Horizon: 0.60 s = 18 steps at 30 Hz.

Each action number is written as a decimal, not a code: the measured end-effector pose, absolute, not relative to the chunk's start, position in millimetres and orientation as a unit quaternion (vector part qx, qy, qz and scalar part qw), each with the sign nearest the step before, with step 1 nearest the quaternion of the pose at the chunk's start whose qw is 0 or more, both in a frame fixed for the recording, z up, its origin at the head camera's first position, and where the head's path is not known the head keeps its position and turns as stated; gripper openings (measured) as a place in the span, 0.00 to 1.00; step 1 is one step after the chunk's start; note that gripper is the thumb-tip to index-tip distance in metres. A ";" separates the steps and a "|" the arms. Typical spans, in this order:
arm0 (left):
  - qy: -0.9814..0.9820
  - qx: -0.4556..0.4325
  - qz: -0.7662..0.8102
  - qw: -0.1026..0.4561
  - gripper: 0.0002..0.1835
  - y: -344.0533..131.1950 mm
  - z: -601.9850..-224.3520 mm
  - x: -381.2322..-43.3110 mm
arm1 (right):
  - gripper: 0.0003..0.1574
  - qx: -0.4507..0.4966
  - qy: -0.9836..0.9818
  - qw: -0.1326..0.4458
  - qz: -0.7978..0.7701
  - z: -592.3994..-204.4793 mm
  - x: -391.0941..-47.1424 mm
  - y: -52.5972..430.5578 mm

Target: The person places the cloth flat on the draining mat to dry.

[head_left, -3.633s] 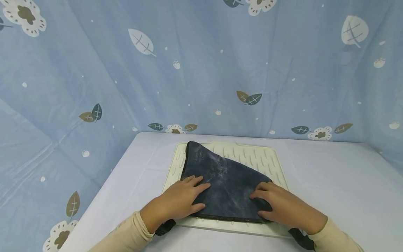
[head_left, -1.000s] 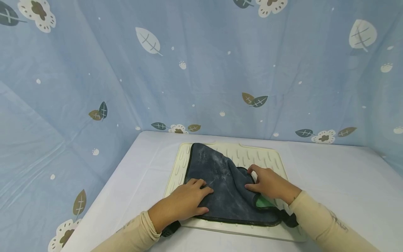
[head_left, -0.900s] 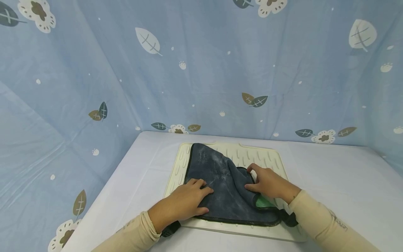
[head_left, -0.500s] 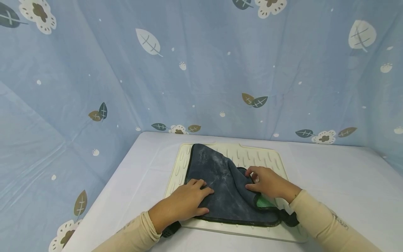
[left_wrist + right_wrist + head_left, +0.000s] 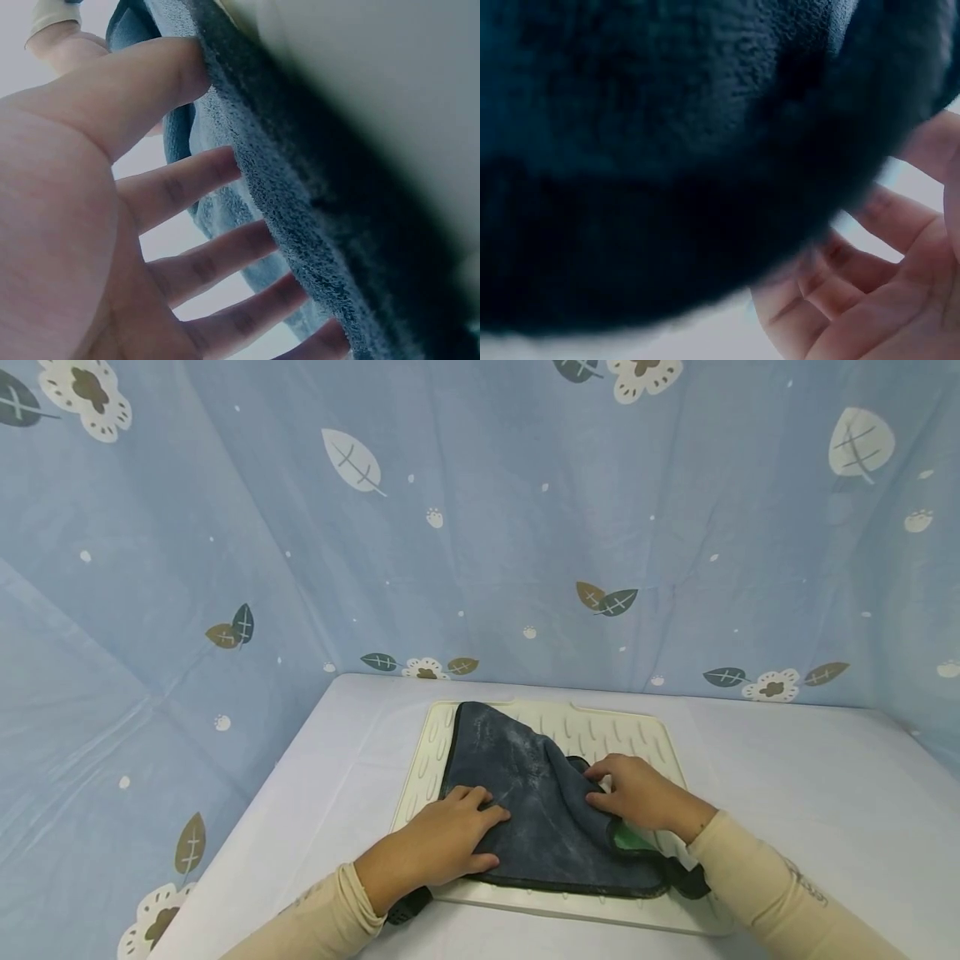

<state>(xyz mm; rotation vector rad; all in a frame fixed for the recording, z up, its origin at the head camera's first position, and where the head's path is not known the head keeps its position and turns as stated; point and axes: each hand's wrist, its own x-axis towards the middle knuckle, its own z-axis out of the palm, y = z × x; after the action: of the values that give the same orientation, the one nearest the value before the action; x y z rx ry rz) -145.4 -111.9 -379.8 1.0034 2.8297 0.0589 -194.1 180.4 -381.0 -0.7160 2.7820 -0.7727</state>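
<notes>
A dark grey-blue microfibre cloth [image 5: 525, 802] with black edging lies on a cream ridged tray [image 5: 622, 731]. Whitish smudges mark its upper side. Its right part is folded back, and a strip of green underside [image 5: 628, 838] shows there. My left hand [image 5: 441, 843] rests on the cloth's left part with spread fingers, whose tips touch its fuzzy surface [image 5: 277, 202] in the left wrist view. At the folded right edge, my right hand [image 5: 648, 795] pinches the cloth between thumb and fingers. In the right wrist view the dark cloth [image 5: 667, 150] hides part of that hand [image 5: 885, 277].
The tray sits on a table with a white cover [image 5: 810, 793]. A blue curtain [image 5: 480, 543] with leaf and flower prints hangs behind and along the left side. Black wrist devices [image 5: 408, 905] show beneath both forearms.
Since the oldest frame, my right hand has lifted the cloth's right edge and folded it inward, exposing green. Over the last second it has shifted only slightly; my left hand stays put.
</notes>
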 end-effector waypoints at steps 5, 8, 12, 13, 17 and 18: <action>0.940 0.334 0.021 0.069 0.29 -112.2 -380.1 -146.1 | 0.14 -0.221 0.938 0.059 -0.259 -381.9 -193.6 180.5; 0.939 0.335 0.021 0.072 0.29 -112.6 -380.3 -146.4 | 0.10 -0.217 0.943 0.023 -0.251 -381.0 -193.7 179.2; 0.939 0.335 0.019 0.073 0.29 -112.8 -380.3 -146.8 | 0.07 -0.202 0.949 -0.035 -0.241 -378.9 -194.2 177.1; 0.939 0.335 0.019 0.073 0.30 -112.8 -380.2 -146.9 | 0.07 -0.199 0.949 -0.047 -0.241 -378.7 -194.5 177.0; 0.938 0.337 0.017 0.072 0.29 -113.0 -379.8 -147.4 | 0.06 -0.182 0.947 -0.064 -0.256 -380.2 -196.0 178.0; 0.938 0.338 0.017 0.072 0.29 -113.1 -379.7 -147.5 | 0.06 -0.181 0.946 -0.062 -0.260 -380.7 -196.4 178.2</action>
<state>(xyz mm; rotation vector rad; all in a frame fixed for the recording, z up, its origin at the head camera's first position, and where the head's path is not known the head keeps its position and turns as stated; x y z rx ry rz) -147.5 -113.1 -379.7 1.0166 2.8200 0.0506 -196.4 178.2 -380.7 -0.5922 3.0978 -0.8504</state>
